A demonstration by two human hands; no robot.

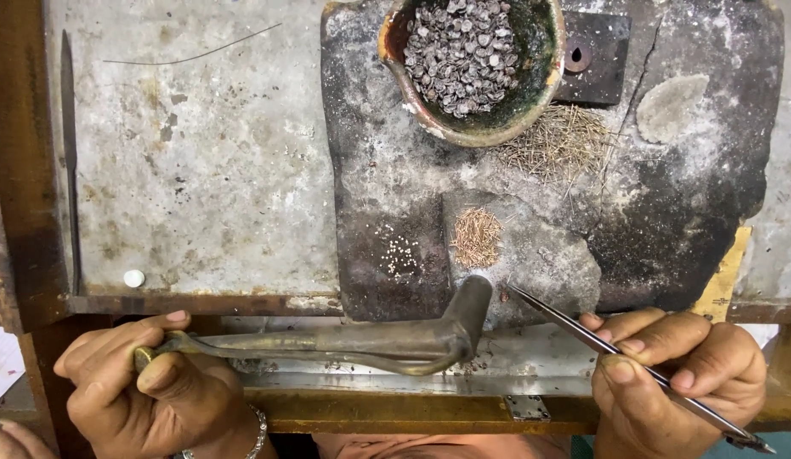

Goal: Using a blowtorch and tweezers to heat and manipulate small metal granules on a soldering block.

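Tweezers point(633, 361) sit pinched in the right hand point(676, 378), tips over the charred slab point(667, 212) on the scuffed grey bench point(208, 170). Left hand point(149, 387) is closed around a bent brass torch point(361, 340) lying along the bench's front edge, near a bowl point(472, 64) of small metal bits.

Soft, even light falls from above, moderately bright, leaving no hard shadows; only a faint dark edge sits under the bowl point(473, 68) and the bent metal torch point(395, 340). The pale metal sheet point(200, 170) gives a dull sheen without glare. Focus is sharp across the bench, the tweezers point(616, 353) catching a thin highlight, and the frame edges look slightly darker
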